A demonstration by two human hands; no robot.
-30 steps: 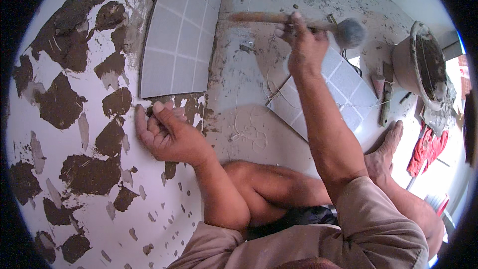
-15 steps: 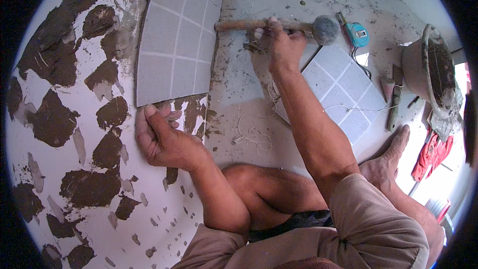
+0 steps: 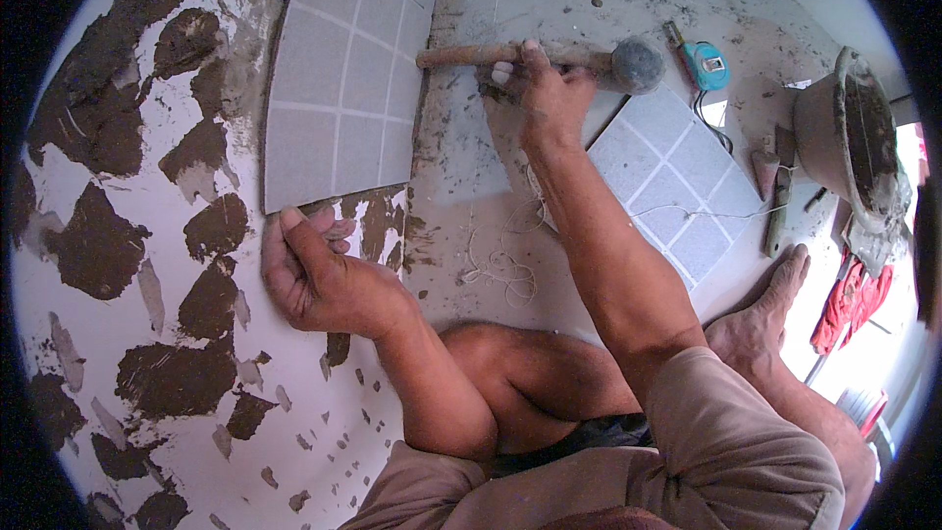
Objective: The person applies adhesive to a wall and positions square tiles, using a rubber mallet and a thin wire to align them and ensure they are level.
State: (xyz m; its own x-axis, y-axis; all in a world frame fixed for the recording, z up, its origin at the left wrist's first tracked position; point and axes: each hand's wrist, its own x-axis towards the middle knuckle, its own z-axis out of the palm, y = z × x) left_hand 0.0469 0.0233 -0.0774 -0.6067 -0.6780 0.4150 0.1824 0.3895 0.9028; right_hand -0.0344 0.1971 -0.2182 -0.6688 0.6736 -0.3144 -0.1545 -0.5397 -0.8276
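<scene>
My right hand (image 3: 557, 103) is wrapped round the wooden handle of a rubber mallet (image 3: 638, 66). The mallet lies sideways, its dark head to the right, and the butt of its handle meets the right side of a grey wall tile (image 3: 306, 152) with a pale grid. Below that tile, my left hand (image 3: 319, 280) is closed, fingers curled, with the thumb tip at the tile's lower edge near its left corner. Some of the left fingertips are hidden. Another grey gridded tile (image 3: 677, 172) rests on the floor beside my right forearm.
Brown mortar dabs (image 3: 177, 378) cover the white wall at left. A teal tape measure (image 3: 705, 66), a mortar bucket (image 3: 834, 128), a tool with a long handle (image 3: 779, 211) and a red cloth (image 3: 852, 304) lie at right. Thin string (image 3: 500, 270) trails over the floor.
My right hand and the mallet have shifted slightly left, the handle's butt staying against the wall tile. My left hand keeps its place at the tile's lower edge.
</scene>
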